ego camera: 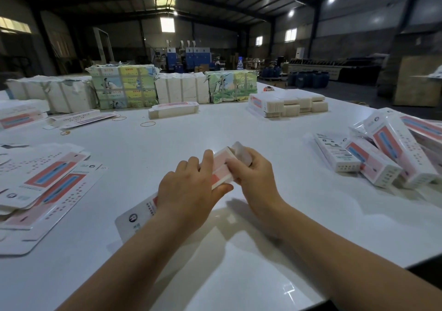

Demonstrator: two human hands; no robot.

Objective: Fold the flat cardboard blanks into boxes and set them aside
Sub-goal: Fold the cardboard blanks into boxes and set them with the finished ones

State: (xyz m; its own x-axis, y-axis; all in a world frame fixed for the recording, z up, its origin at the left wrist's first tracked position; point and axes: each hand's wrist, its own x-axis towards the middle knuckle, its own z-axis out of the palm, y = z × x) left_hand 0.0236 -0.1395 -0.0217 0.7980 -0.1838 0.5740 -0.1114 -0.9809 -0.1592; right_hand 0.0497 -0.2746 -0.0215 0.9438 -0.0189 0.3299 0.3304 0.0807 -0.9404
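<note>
A white and pink cardboard box point(221, 167) is half formed above the middle of the white table point(239, 129). My left hand point(189, 191) grips its body, thumb under the near edge and fingers over the top. My right hand point(251, 174) pinches the far end, where a rounded flap point(241, 151) sticks up. The box's near end point(134, 217) shows below my left wrist. Flat printed blanks point(45, 184) lie stacked at the left. Several folded boxes point(382, 155) are piled at the right.
Wrapped bundles of blanks point(124, 88) line the far edge. A short stack of blanks point(173, 110) and another stack point(287, 104) sit further back. Rubber bands point(147, 124) lie loose on the table. The table's near right corner point(406, 266) drops to dark floor.
</note>
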